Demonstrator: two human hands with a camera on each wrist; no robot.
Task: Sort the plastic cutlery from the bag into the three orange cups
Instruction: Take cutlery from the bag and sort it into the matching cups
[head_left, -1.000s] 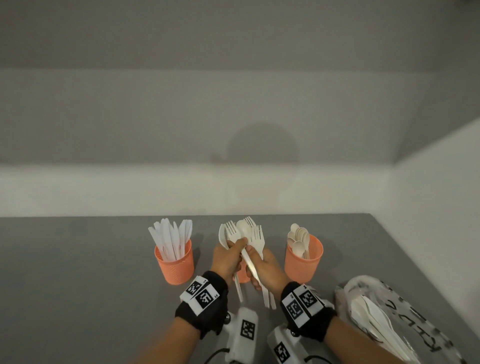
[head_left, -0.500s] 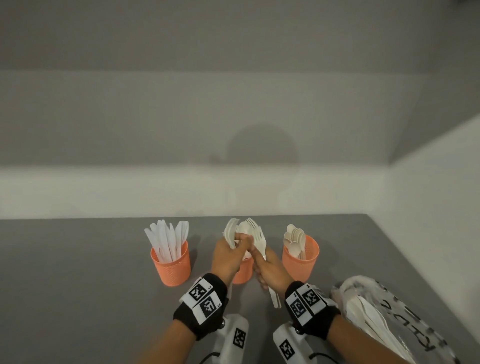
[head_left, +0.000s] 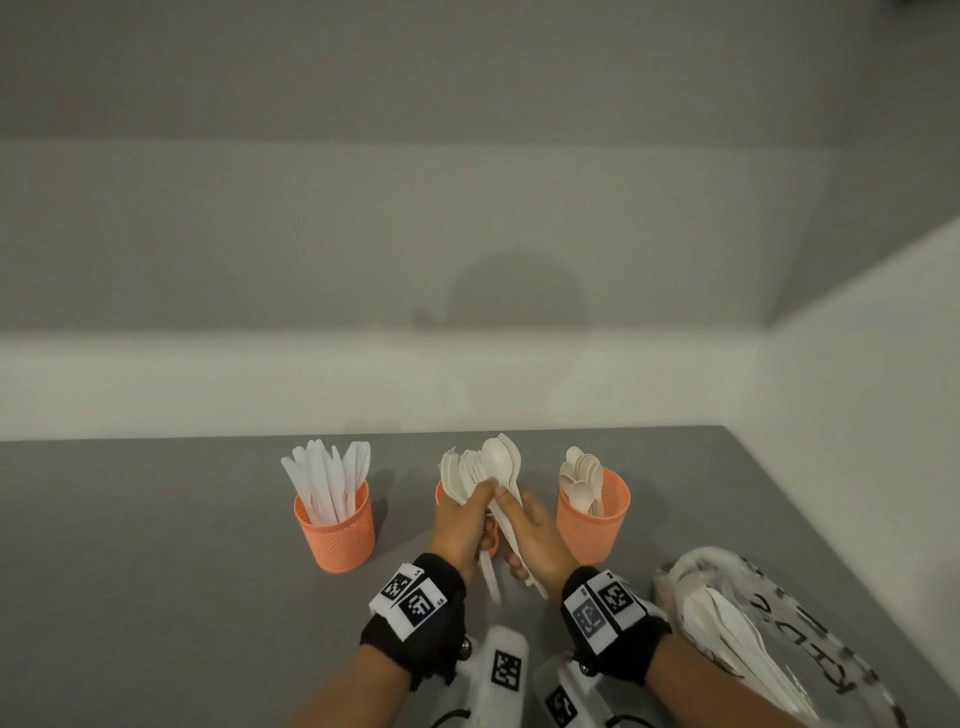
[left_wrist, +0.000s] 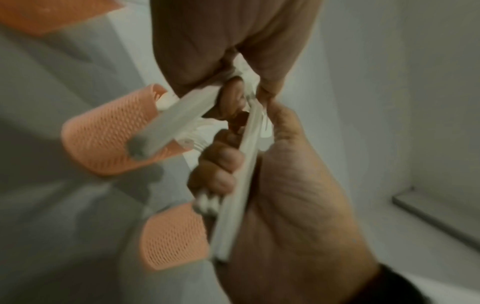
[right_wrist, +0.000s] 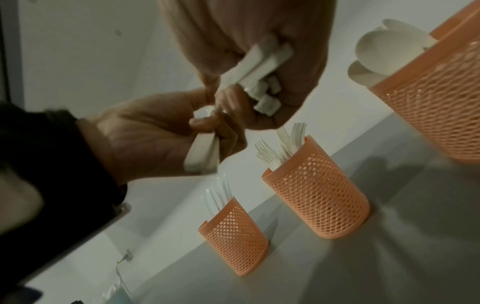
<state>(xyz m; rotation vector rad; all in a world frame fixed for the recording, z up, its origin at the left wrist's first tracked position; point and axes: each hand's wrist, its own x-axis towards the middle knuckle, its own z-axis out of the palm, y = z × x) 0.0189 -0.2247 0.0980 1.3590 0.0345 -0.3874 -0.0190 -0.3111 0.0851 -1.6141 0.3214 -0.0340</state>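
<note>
Three orange mesh cups stand in a row. The left cup holds knives, the right cup holds spoons, and the middle cup holds forks. In the head view the middle cup is mostly hidden behind my hands. Over it, my left hand grips a bunch of white forks. My right hand grips several white pieces with a spoon on top. The two hands touch. The handles stick out below my right fist.
The clear printed plastic bag with more white cutlery lies on the grey table at the front right, beside my right forearm. A pale wall runs behind the cups and along the right side.
Both hands stay above the middle cup. The fanned-out forks have closed into a tighter bunch and a spoon bowl now shows on top. The hands have drawn closer together.
</note>
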